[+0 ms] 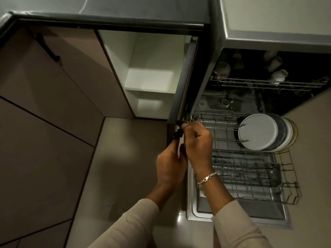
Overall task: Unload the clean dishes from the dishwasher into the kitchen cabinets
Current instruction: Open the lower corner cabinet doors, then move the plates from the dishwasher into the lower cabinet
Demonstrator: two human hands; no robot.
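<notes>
The open dishwasher is on the right, its lower rack (286, 194) pulled out over the lowered door (241, 212). Several plates (258, 131) stand upright at the rack's far right. White cups (222, 68) sit in the upper rack (268, 85). Left of it, a base cabinet stands open with bare white shelves (150, 79). Its door (184, 83) is swung out, edge toward me. My left hand (170, 163) grips the door's lower edge. My right hand (197, 142) curls round the black handle (179, 133) just above it. Neither hand holds a dish.
A closed brown cabinet front with a black handle (48, 49) runs along the left. A grey countertop (125, 8) spans the top. Beige floor (129, 158) lies between the cabinets and me. A cutlery basket (250, 172) sits in the lower rack's front.
</notes>
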